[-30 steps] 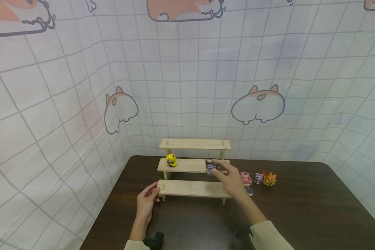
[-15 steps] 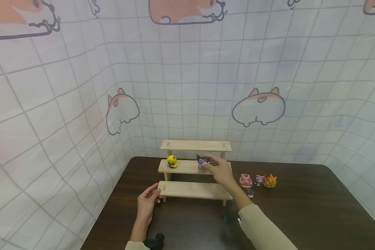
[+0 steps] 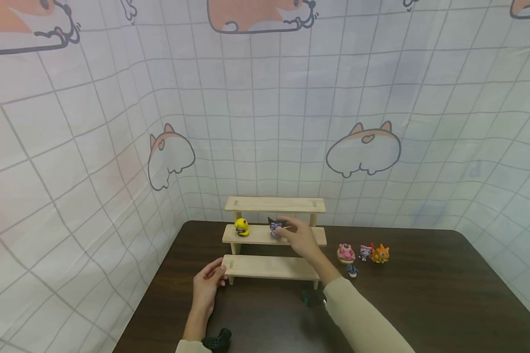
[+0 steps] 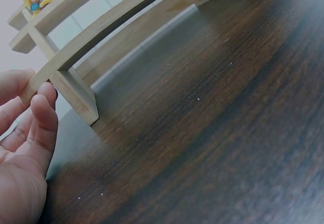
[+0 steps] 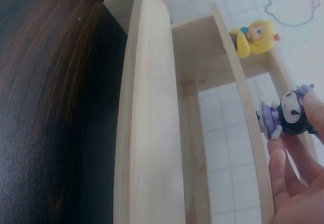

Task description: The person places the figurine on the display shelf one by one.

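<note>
A three-tier wooden display shelf (image 3: 269, 267) stands on the dark table. At the left end of its lowest tier, my left hand (image 3: 206, 287) grips the board between thumb and fingers. My right hand (image 3: 302, 240) pinches a small black-and-purple figurine (image 5: 289, 108) by its head, upright over the middle tier. Whether its feet touch the board I cannot tell for sure. A yellow-hooded figurine (image 3: 242, 227) sits near the left end of that same tier, apart from the held one.
Right of the shelf, on the table (image 3: 424, 294), are a pink-topped figurine (image 3: 346, 254), a small pink-and-grey figurine (image 3: 365, 252) and an orange figurine (image 3: 381, 254). A patterned cloth (image 3: 256, 122) hangs behind and at the sides.
My right hand has carried the black-and-purple figurine leftward along the middle tier, from near its right end to about its middle. My left hand has kept its place on the shelf.
</note>
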Demonstrator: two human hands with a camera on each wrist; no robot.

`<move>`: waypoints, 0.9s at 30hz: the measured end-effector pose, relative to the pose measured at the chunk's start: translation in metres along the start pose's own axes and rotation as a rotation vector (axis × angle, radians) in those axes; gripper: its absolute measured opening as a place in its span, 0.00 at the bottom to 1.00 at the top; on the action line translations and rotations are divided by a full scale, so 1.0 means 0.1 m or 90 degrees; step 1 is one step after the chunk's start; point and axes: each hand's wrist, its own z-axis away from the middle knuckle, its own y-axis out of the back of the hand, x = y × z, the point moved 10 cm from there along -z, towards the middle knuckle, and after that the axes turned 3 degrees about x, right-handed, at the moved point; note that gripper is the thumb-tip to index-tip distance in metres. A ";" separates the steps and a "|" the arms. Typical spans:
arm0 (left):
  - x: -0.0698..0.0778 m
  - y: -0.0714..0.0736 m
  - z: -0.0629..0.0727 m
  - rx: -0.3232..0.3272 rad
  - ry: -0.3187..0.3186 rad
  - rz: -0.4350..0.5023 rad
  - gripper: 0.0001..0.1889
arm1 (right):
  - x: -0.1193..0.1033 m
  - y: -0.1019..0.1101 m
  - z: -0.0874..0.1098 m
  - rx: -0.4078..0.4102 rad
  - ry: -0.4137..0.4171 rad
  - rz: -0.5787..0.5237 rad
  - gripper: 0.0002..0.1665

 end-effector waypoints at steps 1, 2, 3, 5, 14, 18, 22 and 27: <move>0.00 0.00 0.00 -0.001 0.000 0.002 0.21 | 0.01 -0.01 -0.01 0.001 -0.006 0.005 0.25; 0.00 0.00 0.00 -0.001 0.000 0.003 0.21 | 0.01 -0.02 -0.02 0.001 -0.008 0.009 0.25; 0.00 0.00 0.00 -0.004 0.000 0.004 0.22 | 0.01 -0.03 -0.03 0.001 -0.010 0.011 0.25; 0.00 0.00 0.00 -0.005 0.001 0.004 0.23 | 0.02 -0.05 -0.05 0.000 -0.013 0.014 0.25; 0.00 0.00 -0.02 -0.003 0.004 0.000 0.22 | 0.04 -0.11 -0.09 -0.024 -0.019 0.018 0.24; 0.00 0.01 -0.01 0.005 -0.002 -0.001 0.20 | 0.03 -0.11 -0.08 -0.034 -0.023 0.014 0.25; 0.01 0.01 -0.01 0.007 -0.004 -0.001 0.21 | 0.05 -0.12 -0.09 -0.043 -0.029 0.007 0.25; 0.00 0.01 0.00 0.005 0.004 -0.001 0.21 | 0.06 -0.11 -0.08 -0.042 -0.030 0.002 0.23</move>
